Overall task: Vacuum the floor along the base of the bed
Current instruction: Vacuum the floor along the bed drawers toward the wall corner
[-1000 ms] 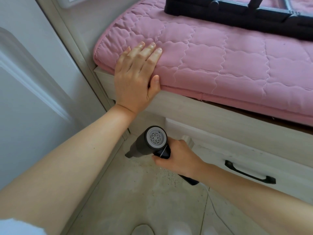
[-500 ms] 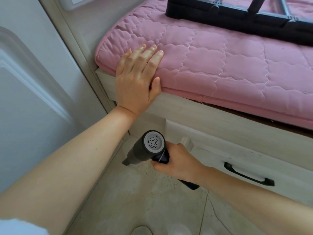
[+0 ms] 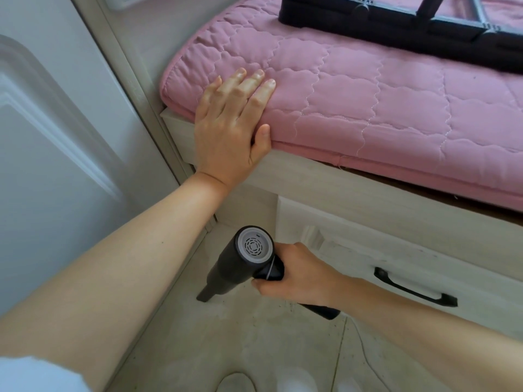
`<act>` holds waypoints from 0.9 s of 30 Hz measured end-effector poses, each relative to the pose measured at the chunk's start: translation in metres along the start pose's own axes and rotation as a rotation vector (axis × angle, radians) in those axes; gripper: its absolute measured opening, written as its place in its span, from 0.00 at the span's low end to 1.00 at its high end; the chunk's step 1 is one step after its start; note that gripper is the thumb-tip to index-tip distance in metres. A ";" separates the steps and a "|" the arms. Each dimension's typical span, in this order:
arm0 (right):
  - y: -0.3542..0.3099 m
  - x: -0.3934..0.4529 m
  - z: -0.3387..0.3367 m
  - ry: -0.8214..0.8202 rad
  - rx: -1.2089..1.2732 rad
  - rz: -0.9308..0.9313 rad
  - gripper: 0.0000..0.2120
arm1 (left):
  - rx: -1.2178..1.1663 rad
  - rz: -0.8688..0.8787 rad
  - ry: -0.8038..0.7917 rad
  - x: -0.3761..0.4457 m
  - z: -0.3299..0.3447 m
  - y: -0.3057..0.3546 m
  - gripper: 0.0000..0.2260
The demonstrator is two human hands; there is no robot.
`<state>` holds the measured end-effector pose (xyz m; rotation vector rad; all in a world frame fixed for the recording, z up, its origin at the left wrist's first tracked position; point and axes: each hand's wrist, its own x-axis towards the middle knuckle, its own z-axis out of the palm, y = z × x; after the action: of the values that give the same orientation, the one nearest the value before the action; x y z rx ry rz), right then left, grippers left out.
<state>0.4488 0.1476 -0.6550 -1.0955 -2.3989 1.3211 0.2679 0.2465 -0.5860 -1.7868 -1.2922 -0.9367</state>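
Down at 6 o'clock, low against the bed base: handheld vacuum [image 3: 240, 264], nozzle tip touching the floor [image 3: 240, 343] near the corner where the bed frame [image 3: 353, 190] meets the door frame [image 3: 135, 89].

Right hand [image 3: 300, 274] curled round the vacuum's black handle, gripping it. Left hand [image 3: 232, 128] flat, fingers straight, palm braced on the mattress pad [image 3: 368, 108] edge at 11 o'clock, thumb tucked under the pad's rim.

Progress, as a judgement: early to middle. Dark specks lie on the floor right of the nozzle, toward 4 o'clock, below the drawer [image 3: 424, 267]. That stretch looks undone. Whether the corner itself is clean cannot be told.

Materials:
- Vacuum: matte black cylinder, pale grey round end cap with ringed vent slots, narrow tapered nozzle.
- Floor: pale stone-look tile, mottled, one thin grout line.
- Bed frame and drawer: whitewashed wood grain, black bar handle [image 3: 416, 290].
- Mattress pad: pink quilted cloth, scalloped stitching, soft rolled edge.
- Black metal-and-fabric frame [image 3: 396, 24] lying on the pad at 1 o'clock.
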 end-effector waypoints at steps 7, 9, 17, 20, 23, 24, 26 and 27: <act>0.011 -0.001 -0.015 0.108 -0.031 0.030 0.14 | 0.002 -0.004 -0.004 0.000 -0.001 0.000 0.25; 0.012 -0.004 -0.020 0.122 -0.035 0.044 0.15 | 0.005 -0.002 -0.007 0.000 -0.001 0.000 0.25; 0.014 -0.018 -0.027 0.056 -0.029 0.055 0.14 | 0.006 -0.010 -0.029 -0.002 -0.003 0.001 0.24; 0.014 -0.024 -0.030 0.043 -0.021 0.064 0.14 | -0.004 -0.020 -0.030 -0.002 -0.003 0.002 0.24; 0.015 -0.028 -0.031 0.065 -0.042 0.071 0.14 | -0.014 -0.049 -0.030 -0.002 -0.004 0.004 0.24; 0.016 -0.028 -0.031 0.079 -0.048 0.074 0.15 | -0.016 -0.057 -0.029 -0.002 -0.004 0.005 0.24; 0.019 -0.030 -0.031 0.102 -0.050 0.086 0.17 | -0.019 -0.062 -0.032 -0.002 -0.005 0.006 0.24; 0.019 -0.030 -0.031 0.107 -0.042 0.091 0.17 | -0.021 -0.060 -0.034 -0.002 -0.005 0.006 0.24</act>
<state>0.4949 0.1534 -0.6468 -1.2670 -2.3351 1.2102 0.2722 0.2397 -0.5866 -1.7957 -1.3685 -0.9603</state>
